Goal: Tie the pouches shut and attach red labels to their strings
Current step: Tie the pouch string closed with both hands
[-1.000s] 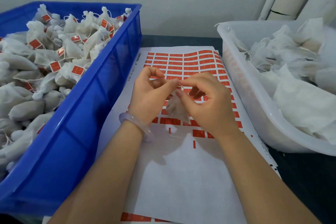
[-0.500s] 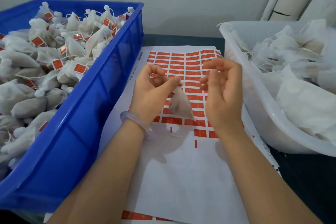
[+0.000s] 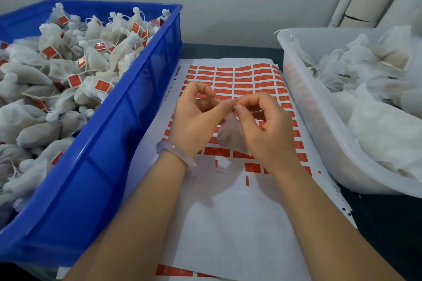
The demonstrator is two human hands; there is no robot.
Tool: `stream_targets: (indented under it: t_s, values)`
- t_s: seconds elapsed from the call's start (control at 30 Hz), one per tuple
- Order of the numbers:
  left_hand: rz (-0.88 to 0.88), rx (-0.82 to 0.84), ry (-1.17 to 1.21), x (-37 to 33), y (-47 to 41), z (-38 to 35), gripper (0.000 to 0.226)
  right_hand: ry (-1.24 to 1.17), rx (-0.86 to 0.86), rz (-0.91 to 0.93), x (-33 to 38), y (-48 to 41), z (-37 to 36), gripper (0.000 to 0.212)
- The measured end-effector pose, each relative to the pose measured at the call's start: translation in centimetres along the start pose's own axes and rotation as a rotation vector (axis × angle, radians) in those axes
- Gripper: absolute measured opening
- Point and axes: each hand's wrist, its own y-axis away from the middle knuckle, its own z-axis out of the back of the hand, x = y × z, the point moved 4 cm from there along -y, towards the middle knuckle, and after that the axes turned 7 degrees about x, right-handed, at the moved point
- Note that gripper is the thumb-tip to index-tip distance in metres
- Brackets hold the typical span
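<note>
A small white mesh pouch (image 3: 229, 136) hangs between my hands above the sheet of red labels (image 3: 237, 80). My left hand (image 3: 194, 118) pinches the pouch's top between thumb and fingers. My right hand (image 3: 265, 130) meets it fingertip to fingertip and pinches the pouch's thin string at the same spot. The string itself is too fine to see clearly. The lower half of the label sheet is bare white backing.
A blue crate (image 3: 109, 148) on the left is heaped with tied pouches bearing red labels. A white translucent tub (image 3: 319, 125) on the right holds untied pouches. A second label sheet (image 3: 173, 271) peeks out at the near edge. Dark table beneath.
My right hand, which had pulled away up and to the right half a second ago, has come back to the pouch's top. My left hand has kept its hold.
</note>
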Motion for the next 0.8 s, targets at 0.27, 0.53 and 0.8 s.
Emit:
stream_targets:
  t_s: [0.27, 0.53, 0.8]
  values:
    - [0.004, -0.026, -0.010, 0.1, -0.2, 0.5, 0.025, -0.022, 0.053, -0.011, 0.0, -0.4, 0.3, 0.016]
    - [-0.014, -0.025, -0.031, 0.1, 0.0, 0.2, 0.026, 0.028, -0.004, -0.006, -0.1, -0.1, 0.4, 0.008]
    - [0.011, -0.031, -0.031, 0.3, -0.2, 0.4, 0.025, -0.252, -0.047, -0.125, -0.5, -0.5, 1.3, 0.013]
